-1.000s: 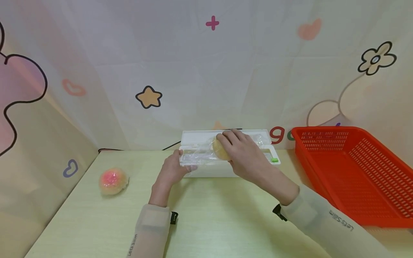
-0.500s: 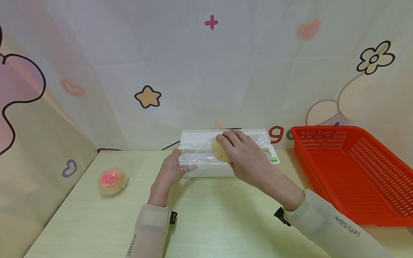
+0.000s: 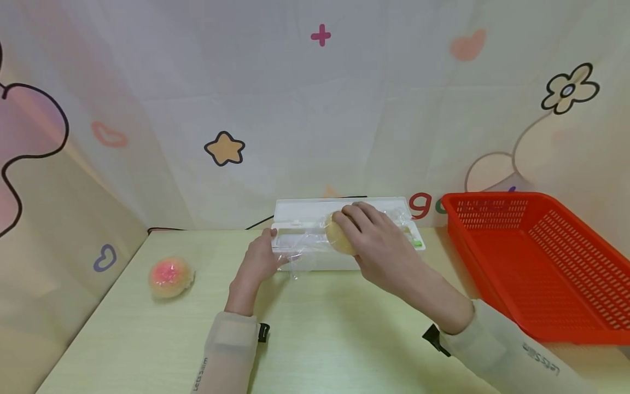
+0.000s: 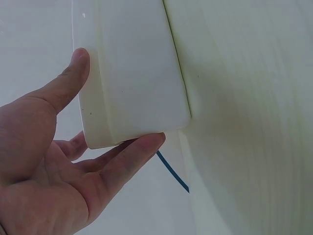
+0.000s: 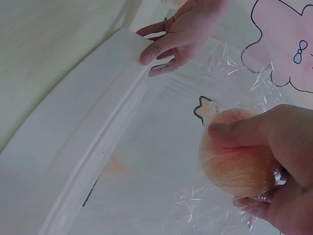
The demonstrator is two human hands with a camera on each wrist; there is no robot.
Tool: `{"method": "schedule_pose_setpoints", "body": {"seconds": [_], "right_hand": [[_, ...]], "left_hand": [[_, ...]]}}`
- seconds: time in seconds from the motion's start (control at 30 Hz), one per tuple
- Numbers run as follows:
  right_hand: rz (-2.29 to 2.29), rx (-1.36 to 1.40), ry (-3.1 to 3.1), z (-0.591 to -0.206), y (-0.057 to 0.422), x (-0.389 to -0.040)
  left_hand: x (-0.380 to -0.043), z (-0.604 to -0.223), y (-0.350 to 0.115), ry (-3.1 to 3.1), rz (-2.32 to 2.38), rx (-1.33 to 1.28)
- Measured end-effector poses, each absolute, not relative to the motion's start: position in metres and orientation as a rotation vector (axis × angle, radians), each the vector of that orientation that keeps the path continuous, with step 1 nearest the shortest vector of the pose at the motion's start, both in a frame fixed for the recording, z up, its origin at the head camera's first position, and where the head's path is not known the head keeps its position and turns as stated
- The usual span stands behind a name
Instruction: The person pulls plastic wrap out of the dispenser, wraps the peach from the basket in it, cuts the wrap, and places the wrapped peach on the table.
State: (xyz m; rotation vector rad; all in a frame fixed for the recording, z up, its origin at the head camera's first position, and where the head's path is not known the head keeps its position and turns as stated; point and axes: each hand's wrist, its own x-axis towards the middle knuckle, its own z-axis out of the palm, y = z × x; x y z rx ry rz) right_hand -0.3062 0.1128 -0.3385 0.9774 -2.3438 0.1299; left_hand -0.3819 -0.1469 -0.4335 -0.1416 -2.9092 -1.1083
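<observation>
My left hand (image 3: 260, 257) grips the left end of a white cling film dispenser (image 3: 330, 262), its lid raised at the back. In the left wrist view the thumb presses on the box (image 4: 137, 63) while the fingers lie round its end. Above the dispenser's opening, my right hand (image 3: 386, 246) holds a peach (image 3: 338, 235). The right wrist view shows clear cling film (image 5: 227, 61) around that peach (image 5: 232, 159), with thumb and fingers on either side of it. Loose film hangs over the dispenser's front left. The palm hides part of the peach.
A second peach (image 3: 171, 277), shiny with film, sits on the table's left side. On the right stands a red plastic basket (image 3: 474, 268). A printed cloth (image 3: 295, 109) hangs right behind the dispenser.
The right hand and its peach have shifted slightly right and down. Film at the left has gone slack, and its loose edge hangs lower over the box. The left hand stays put.
</observation>
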Motion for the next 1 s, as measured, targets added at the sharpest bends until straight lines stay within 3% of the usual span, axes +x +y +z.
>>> {"method": "schedule_pose_setpoints", "body": {"seconds": [0.67,0.83,1.0], "right_hand": [[0.043,1.02,-2.359,-0.388,0.115,-0.284],[0.064,0.989,-2.436,-0.406,0.115,-0.284],[0.066,0.944,-2.525,-0.415,0.113,-0.286]], "left_hand": [[-0.38,-0.428,-0.163,-2.859,-1.357,-0.274],[-0.371,-0.41,-0.164,-2.673,-1.369,-0.46],[-0.353,-0.385,-0.155,-2.735,-1.397,-0.837]]}}
